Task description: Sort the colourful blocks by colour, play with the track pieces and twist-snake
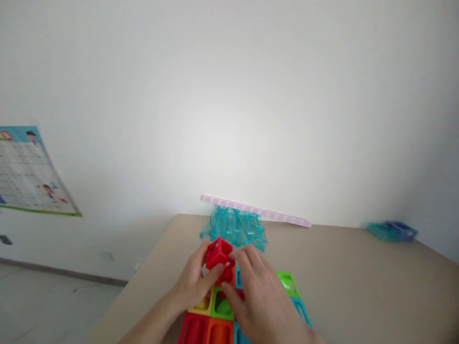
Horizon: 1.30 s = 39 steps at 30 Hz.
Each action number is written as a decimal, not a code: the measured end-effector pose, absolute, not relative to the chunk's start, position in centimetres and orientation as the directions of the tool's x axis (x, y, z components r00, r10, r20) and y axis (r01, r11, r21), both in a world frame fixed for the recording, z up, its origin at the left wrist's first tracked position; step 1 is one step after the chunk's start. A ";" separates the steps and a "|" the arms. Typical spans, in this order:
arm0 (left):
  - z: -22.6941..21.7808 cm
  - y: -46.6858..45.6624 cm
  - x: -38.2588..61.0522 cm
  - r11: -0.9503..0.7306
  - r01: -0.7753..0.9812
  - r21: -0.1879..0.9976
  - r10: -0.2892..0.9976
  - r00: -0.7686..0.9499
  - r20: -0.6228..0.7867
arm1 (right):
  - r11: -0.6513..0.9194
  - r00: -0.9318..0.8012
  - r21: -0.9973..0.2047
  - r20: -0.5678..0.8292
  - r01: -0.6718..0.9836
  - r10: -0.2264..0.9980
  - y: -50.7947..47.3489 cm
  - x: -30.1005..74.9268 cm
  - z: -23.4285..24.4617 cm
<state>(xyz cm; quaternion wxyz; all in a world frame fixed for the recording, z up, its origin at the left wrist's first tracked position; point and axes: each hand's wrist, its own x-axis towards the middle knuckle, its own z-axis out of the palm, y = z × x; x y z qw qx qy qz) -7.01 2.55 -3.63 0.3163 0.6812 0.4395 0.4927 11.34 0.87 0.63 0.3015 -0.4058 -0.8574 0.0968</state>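
A red hollow cube block [217, 253] is pinched between the thumb and fingers of my left hand [195, 282], tilted above a group of coloured blocks. On its right side are the curled fingers of my right hand [260, 291], index fingertip at the block and thumb lower down. Below both hands lie joined square blocks with open frames: a green block [223, 305], a yellow block [203, 305], an orange block [220, 332] and a dark red block [194, 329]. Part of this group is hidden behind my right hand.
Transparent teal plastic pieces [234, 224] lie on the beige table [344, 282] near the wall. Behind them is a long pale purple strip [256, 210]. A blurred dark blue piece [401, 230] sits at the far right. A poster [34, 172] hangs on the left wall.
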 end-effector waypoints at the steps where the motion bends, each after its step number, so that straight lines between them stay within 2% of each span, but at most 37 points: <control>1: -3.7 2.6 -6.9 -0.402 0.280 0.872 0.915 0.100 0.390 | 0.686 -0.554 -0.350 0.410 0.638 0.725 0.1 10.7 0.6; 3: -3.9 2.6 -6.7 -0.365 0.236 0.901 0.930 0.054 0.363 | 0.705 -0.592 -0.267 0.396 0.657 0.702 -1.3 9.2 -0.2; 7: -3.8 2.6 -6.4 -0.259 0.084 0.962 0.965 -0.010 0.261 | 0.715 -0.603 -0.174 0.425 0.677 0.675 -2.5 5.9 -3.6; 14: -4.1 3.2 -6.2 -0.255 0.148 0.956 0.962 -0.062 0.266 | 0.845 -0.634 -0.012 0.655 0.535 0.411 -1.5 4.4 -7.7; 19: -4.3 3.2 -6.2 -0.274 0.199 0.941 0.957 -0.036 0.287 | 0.855 -0.577 -0.004 0.736 0.519 0.355 -1.4 4.2 -8.8; 25: -4.4 3.1 -6.3 -0.301 0.258 0.918 0.948 -0.023 0.318 | 0.885 -0.683 -0.017 0.628 0.466 0.372 -1.8 4.1 -7.8; 27: -4.6 3.3 -6.4 -0.292 0.269 0.918 0.950 -0.028 0.311 | 0.875 -0.693 -0.114 0.566 0.471 0.447 -1.9 4.8 -6.0; 28: -4.7 3.5 -6.5 -0.289 0.265 0.920 0.952 -0.024 0.306 | 0.856 -0.676 -0.216 0.537 0.469 0.506 -1.8 5.3 -4.8; 30: -4.9 3.9 -6.6 -0.311 0.228 0.923 0.948 -0.003 0.320 | 0.766 -0.644 -0.505 0.441 0.397 0.625 -1.4 6.8 -2.0; 32: -5.0 4.1 -6.7 -0.358 0.176 0.917 0.932 0.018 0.361 | 0.620 -0.590 -0.732 0.378 0.282 0.714 -0.3 8.6 0.7; 33: -5.0 4.1 -6.7 -0.383 0.158 0.910 0.923 0.022 0.384 | 0.565 -0.551 -0.787 0.365 0.249 0.751 0.5 9.6 1.9; 36: -4.6 3.5 -6.6 -0.415 0.164 0.895 0.908 0.016 0.418 | 0.498 -0.405 -0.850 0.400 0.172 0.823 3.8 12.0 3.7; 39: -4.0 2.7 -6.7 -0.429 0.212 0.878 0.901 0.028 0.433 | 0.425 -0.336 -0.895 0.363 0.134 0.869 6.3 13.1 2.6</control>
